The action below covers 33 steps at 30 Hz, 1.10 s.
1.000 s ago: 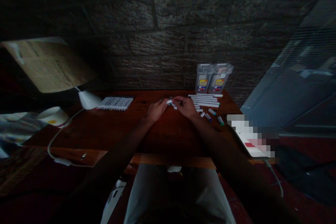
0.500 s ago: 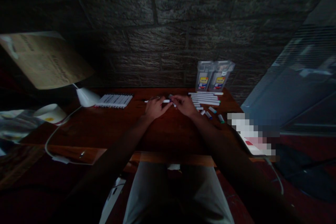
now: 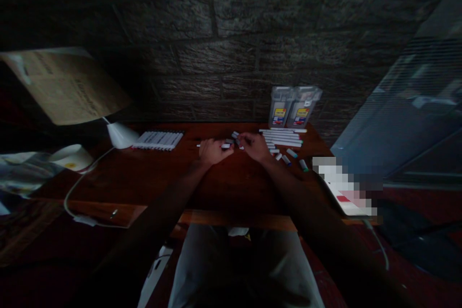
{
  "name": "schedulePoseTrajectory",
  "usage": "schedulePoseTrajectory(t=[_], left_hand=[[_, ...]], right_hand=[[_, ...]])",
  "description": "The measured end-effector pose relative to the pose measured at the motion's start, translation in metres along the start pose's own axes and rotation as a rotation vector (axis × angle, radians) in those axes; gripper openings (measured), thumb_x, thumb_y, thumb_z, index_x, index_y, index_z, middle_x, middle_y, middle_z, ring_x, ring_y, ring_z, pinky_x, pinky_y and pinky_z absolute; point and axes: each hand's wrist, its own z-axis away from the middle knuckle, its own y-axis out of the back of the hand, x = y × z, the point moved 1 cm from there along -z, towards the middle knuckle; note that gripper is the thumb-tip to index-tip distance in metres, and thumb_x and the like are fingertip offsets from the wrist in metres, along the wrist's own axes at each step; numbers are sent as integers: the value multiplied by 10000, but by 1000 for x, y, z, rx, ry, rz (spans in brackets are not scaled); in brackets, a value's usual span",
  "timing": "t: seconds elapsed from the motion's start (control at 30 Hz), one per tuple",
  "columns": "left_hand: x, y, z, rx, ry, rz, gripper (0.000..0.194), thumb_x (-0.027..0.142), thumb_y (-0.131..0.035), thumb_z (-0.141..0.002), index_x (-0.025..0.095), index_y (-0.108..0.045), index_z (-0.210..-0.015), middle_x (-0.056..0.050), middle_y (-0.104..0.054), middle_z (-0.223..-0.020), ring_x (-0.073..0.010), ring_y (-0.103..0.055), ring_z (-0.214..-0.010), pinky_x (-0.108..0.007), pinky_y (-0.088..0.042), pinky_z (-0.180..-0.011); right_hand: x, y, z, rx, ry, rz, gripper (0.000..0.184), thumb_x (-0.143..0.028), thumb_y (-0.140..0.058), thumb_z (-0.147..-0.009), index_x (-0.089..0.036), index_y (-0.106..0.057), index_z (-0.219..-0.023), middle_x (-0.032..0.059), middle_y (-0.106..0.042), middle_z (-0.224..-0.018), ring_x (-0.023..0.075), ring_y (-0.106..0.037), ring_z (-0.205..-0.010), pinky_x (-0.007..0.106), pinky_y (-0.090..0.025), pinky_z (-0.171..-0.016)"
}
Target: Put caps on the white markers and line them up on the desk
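Observation:
My left hand is closed around a white marker that lies sideways, its purple-tinged end pointing right. The marker's other tip shows at the left of the hand. Just to the right, my right hand has its fingers bent together over the tabletop beside the left hand; what they pinch, if anything, is too dark to make out. A grey marker cap lies by its fingertips, among other small pieces. Behind and right of this hand lies a row of white markers.
Loose caps lie right of my right hand. Two clear plastic cases stand against the stone wall. On the left are a tray-like row of markers, a lamp and a paper cup. A blurred-out white object sits at the right edge.
My hands have drawn apart slightly; the right fingers have left the marker's end. The marker has shifted a little left with my left hand, and the grey cap shows more clearly.

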Motion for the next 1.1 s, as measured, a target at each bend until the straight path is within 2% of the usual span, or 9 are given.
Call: schedulePoseTrajectory(t=[0.37,0.5,0.6,0.73,0.83,0.97,1.1], left_hand=[[-3,-5,-1,41,-2,22,443,599,-506,-903,250,-766,-985,-102,-759,-842,-285,-714,-855,-352,-484,-774],[-4,-8,-4,135,-34,88,487,625,-475,-929,216,-696,-1076,-107,-749,-881,-283,-706,-865,-348,-489,-781],[-7,-13,-8,192,-98,128,404,489,-483,-966,176,-637,-1169,-131,-732,-1017,-283,-678,-970,-377,-482,-889],[-13,-18,-13,159,-148,113,296,244,-421,-975,170,-644,-1155,-140,-686,-1148,-286,-608,-1109,-429,-434,-1002],[-16,-18,-13,165,-168,106,295,219,-440,-960,191,-672,-1141,-131,-662,-1173,-297,-572,-1135,-459,-428,-1006],[-19,-18,-13,238,-190,145,291,194,-491,-936,222,-702,-1135,-112,-637,-1220,-294,-544,-1167,-479,-397,-1057],[-20,-19,-14,312,-193,168,313,131,-496,-919,256,-722,-1096,-82,-602,-1318,-272,-504,-1276,-527,-247,-1193]], right_hand=[[-1,1,-1,12,10,36,255,-321,-537,-952,-208,-760,-997,20,-776,-820,164,-712,-754,252,-519,-740],[4,9,-4,129,-35,106,253,-265,-521,-946,-207,-753,-1029,43,-783,-957,183,-725,-865,277,-534,-816],[9,16,-7,214,-77,248,274,-223,-513,-935,-183,-749,-1069,80,-772,-1045,205,-720,-932,299,-531,-882],[15,20,-9,158,-84,399,294,-144,-530,-884,-179,-750,-1076,92,-757,-1107,222,-696,-1038,314,-496,-988],[19,22,-10,131,-91,453,318,-123,-538,-866,-164,-738,-1111,107,-742,-1142,233,-676,-1083,321,-479,-1020],[21,23,-11,94,-57,481,358,-92,-507,-874,-150,-715,-1159,115,-721,-1183,226,-649,-1125,315,-451,-1050],[22,18,-12,-3,43,493,368,-100,-471,-902,-164,-709,-1176,98,-713,-1188,220,-620,-1143,325,-422,-1064]])
